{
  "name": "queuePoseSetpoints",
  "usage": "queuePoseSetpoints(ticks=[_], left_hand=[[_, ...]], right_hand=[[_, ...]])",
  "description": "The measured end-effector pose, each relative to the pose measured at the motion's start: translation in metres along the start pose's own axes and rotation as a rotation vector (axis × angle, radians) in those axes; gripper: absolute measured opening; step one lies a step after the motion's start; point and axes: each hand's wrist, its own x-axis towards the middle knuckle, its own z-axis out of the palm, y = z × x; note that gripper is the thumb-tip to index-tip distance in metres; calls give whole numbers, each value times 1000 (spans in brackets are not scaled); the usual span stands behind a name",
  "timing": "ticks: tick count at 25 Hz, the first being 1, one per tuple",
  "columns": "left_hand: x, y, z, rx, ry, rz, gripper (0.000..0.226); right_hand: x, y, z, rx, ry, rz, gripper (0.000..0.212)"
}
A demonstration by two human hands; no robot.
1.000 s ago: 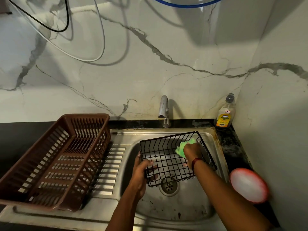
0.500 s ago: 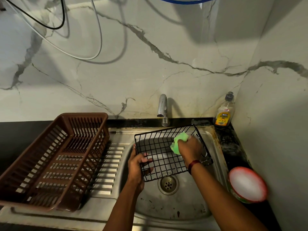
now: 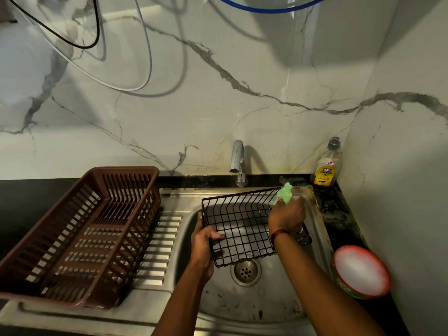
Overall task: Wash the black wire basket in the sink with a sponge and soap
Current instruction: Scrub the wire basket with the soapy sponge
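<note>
Holds the black wire basket (image 3: 242, 229) clear of the sink (image 3: 242, 301) floor, tipped up over the sink's drain with its open side facing the camera. Clamps the left grip (image 3: 203, 241) on the basket's left rim, fingers hooked through the wires, same as a second ago. Closes the right grip (image 3: 286, 214) round the green sponge (image 3: 286, 194), now up at the basket's far right corner, toward the sink's back right.

Had the sponge lower half a second ago, against the wires inside the basket by its right wall. Looks like a scrubbing stroke carried up and out to the top corner. Probably mid-scrub, with other walls, the underside and a rinse left to do.

Shows no water running from the tap (image 3: 238, 161) behind the sink. Leaves the dishwash gel bottle (image 3: 326, 169) on the tabletop (image 3: 339, 209) at the sink's back right, a round tub of white stuff (image 3: 361, 271) right of the sink, and a brown plastic drainer (image 3: 92, 229) left of the sink.
</note>
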Motion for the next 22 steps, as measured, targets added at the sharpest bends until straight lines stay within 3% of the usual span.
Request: queuePoseSetpoints(ticks=[4,8,13,16,19,22], left_hand=[[-5,2,8,-26,-27,-28,81],[-5,3,9,-51,9,-27,103],[-5,-3,10,-88,34,-42,79],[-11,3,17,-89,31,-30,99],[-14,5,20,-86,38,7,99],[-14,5,18,-82,54,14,78]], right_hand=[[4,-11,9,-29,-88,-43,26],[3,-6,15,-108,-234,-201,25],[-15,-4,12,-111,-420,-452,15],[-18,1,13,-88,-476,-516,15],[-13,0,9,-110,-293,-281,18],[5,1,-1,-72,-120,27,29]])
